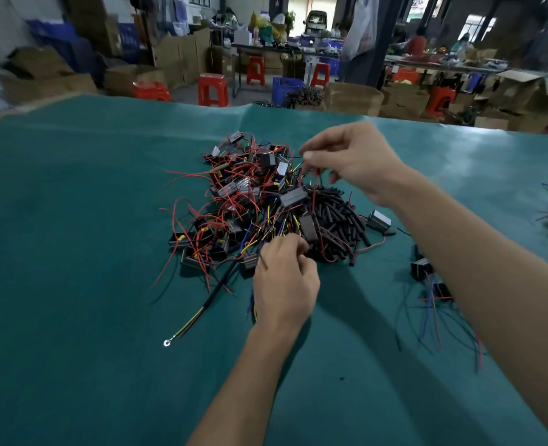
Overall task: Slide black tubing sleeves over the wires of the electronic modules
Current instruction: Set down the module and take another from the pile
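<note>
A tangled pile of small black electronic modules (243, 201) with red, blue and yellow wires lies in the middle of the green table (73, 220). Beside it on the right is a heap of short black tubing sleeves (338, 220). My left hand (284, 284) sits at the pile's near edge, fingers curled round a bundle of wires. My right hand (353, 159) hovers above the pile and pinches thin red wires between thumb and fingers. One module (293, 197) dangles just below that hand.
A long sleeved cable with a ring terminal (198, 312) lies toward me on the left. Sleeved modules with loose wires (427, 278) lie on the right, partly behind my right forearm. Another module (379, 220) sits past the sleeves. Stools, boxes and workers fill the background.
</note>
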The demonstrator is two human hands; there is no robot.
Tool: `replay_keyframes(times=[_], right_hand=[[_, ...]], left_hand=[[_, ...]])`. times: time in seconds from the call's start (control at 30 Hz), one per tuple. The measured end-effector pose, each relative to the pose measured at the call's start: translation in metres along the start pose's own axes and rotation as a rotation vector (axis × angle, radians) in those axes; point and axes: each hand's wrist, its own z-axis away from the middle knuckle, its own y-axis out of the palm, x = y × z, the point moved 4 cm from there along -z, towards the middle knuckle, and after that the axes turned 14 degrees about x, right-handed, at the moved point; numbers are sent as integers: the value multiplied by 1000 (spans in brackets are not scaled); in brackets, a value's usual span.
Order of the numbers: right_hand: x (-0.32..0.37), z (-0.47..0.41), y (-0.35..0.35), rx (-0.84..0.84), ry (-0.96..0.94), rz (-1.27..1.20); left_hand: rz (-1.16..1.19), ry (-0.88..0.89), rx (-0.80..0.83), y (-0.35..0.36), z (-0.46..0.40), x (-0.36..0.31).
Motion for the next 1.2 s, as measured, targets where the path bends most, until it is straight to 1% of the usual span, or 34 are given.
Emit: replay_keyframes(times=[0.1, 0.2, 0.3, 0.37, 0.43, 0.47, 0.53, 0.57, 0.6, 0.63, 0.7, 0.77, 0.93, 1.07, 1.2], right_hand=[[16, 13, -27, -30, -5, -35], [36, 37, -50, -69, -34, -63], [57, 74, -67, -113, -75, -14], [63, 99, -70, -188, -95, 93], [50, 114, -59, -242, -29, 252], [37, 117, -47, -247, 40, 320], [3, 120, -19, -234, 180, 366], [-15, 121, -5, -227, 238, 362], [-31, 124, 7, -230, 281, 338], [-47, 127, 15, -246, 302, 278], [-70, 135, 25, -291, 276, 93], [-84, 141, 31, -321, 227, -27], [-100, 150, 36, -295, 174, -229], [-103, 155, 33, -336, 203, -161], [-102, 155, 34, -340, 192, -138]], left_hand=[[47, -14, -97, -4, -1, 3], [139, 1, -152, -7, -2, 2], [321, -20, -163, -9, -2, 0], [560, -43, -90, -8, -2, -3], [806, -40, 49, -3, -2, -10], [885, -22, 145, 1, -2, -15], [984, 2, 390, 12, 1, -26], [1000, 6, 508, 18, 3, -29], [989, 6, 589, 22, 5, -31], [964, -9, 622, 25, 7, -30], [946, -74, 605, 27, 7, -24], [936, -116, 587, 27, 7, -19], [847, -100, 546, 27, 5, -19], [719, -130, 443, 29, 3, -17], [758, -199, 413, 31, 5, -20]])
